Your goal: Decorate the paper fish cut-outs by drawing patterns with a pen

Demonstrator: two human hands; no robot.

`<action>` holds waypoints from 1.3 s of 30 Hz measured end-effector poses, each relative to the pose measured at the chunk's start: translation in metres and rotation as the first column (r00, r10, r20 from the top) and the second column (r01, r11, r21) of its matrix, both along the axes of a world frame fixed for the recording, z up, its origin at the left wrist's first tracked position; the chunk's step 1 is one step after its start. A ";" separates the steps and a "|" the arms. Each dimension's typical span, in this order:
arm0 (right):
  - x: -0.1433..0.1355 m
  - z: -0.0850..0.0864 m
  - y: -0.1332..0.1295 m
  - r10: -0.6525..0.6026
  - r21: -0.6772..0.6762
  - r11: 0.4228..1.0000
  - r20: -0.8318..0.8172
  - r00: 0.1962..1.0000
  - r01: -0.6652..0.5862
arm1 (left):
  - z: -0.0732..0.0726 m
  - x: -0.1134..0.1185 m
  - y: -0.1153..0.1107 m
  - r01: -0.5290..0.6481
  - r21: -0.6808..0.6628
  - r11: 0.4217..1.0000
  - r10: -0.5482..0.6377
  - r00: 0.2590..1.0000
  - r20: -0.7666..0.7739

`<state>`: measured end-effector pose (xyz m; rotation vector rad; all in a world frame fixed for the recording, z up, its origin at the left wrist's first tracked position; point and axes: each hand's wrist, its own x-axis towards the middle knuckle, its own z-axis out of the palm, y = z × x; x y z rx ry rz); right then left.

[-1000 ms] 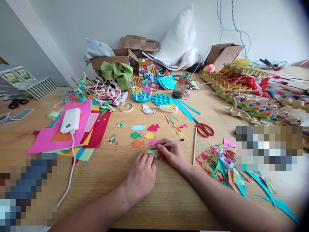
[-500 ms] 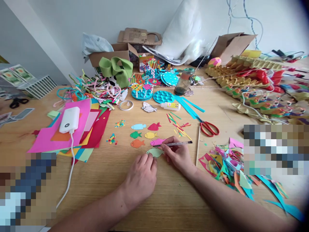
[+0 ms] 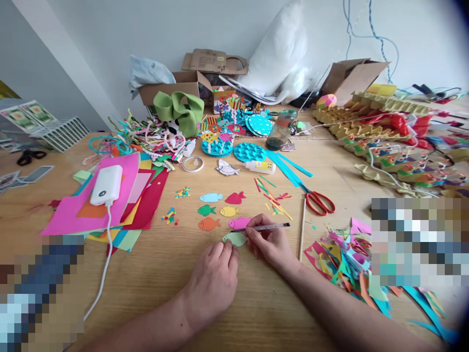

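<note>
At the curled fingertips of the left hand [image 3: 216, 274], a pale green paper fish [image 3: 237, 239] lies flat on the brown wooden table [image 3: 146, 278]. It is likely light, thin and easily creased, best steadied flat or lifted by an edge. The left fingers touch its near edge; whether the thumb pinches I cannot tell. The right hand [image 3: 270, 242] grips a slim grey plastic pen [image 3: 271, 227], tip near the fish.

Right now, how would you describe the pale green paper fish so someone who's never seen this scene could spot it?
On the wooden table, find the rows of colourful paper fish beyond the left hand. The pale green fish is the nearest one, touched by that hand. Its pale tint sets it apart from the darker green fish farther back.
</note>
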<state>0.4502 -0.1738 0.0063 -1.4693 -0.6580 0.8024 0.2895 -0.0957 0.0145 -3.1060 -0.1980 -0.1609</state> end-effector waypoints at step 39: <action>-0.004 -0.001 0.001 -0.111 0.016 0.994 0.036 0.993 0.111 | 0.000 0.000 -0.004 -0.092 -0.097 0.991 0.074 0.982 -0.173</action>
